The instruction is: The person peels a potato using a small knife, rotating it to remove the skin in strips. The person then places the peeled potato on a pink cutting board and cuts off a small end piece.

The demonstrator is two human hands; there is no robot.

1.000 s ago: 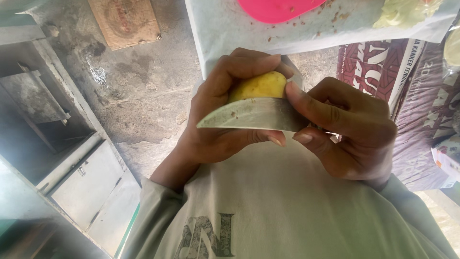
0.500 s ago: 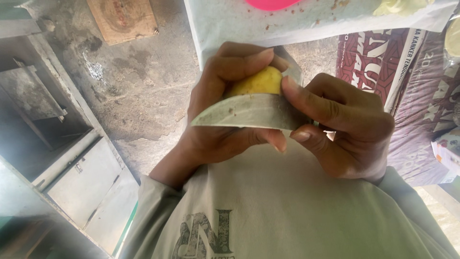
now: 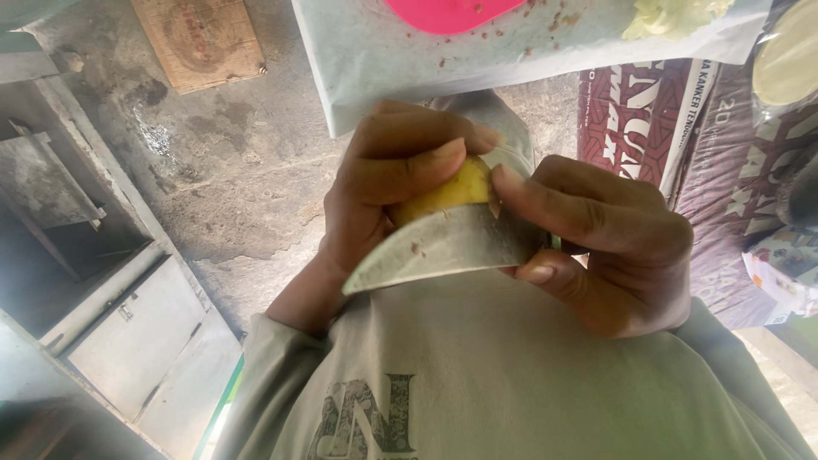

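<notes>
Above a concrete floor [image 3: 247, 196], two hands work one yellow potato [image 3: 447, 192]. Left hand [image 3: 396, 183] clamps it; right hand [image 3: 613, 243] grips one knife [image 3: 443, 247] against it.

Maroon sack [image 3: 648, 119]: upper right, beside the pale sheet; dark red with white lettering and a white side strip; flat, rectangular face
Purple sack [image 3: 737, 213]: right edge, just beside the maroon one; plum with pale print (partly creased)
Wooden board [image 3: 200, 38]: upper left on the concrete; tan, rectangular, a faded round stamp on it
Small packet [image 3: 788, 264]: far right; white, multicoloured print; blurred
</notes>
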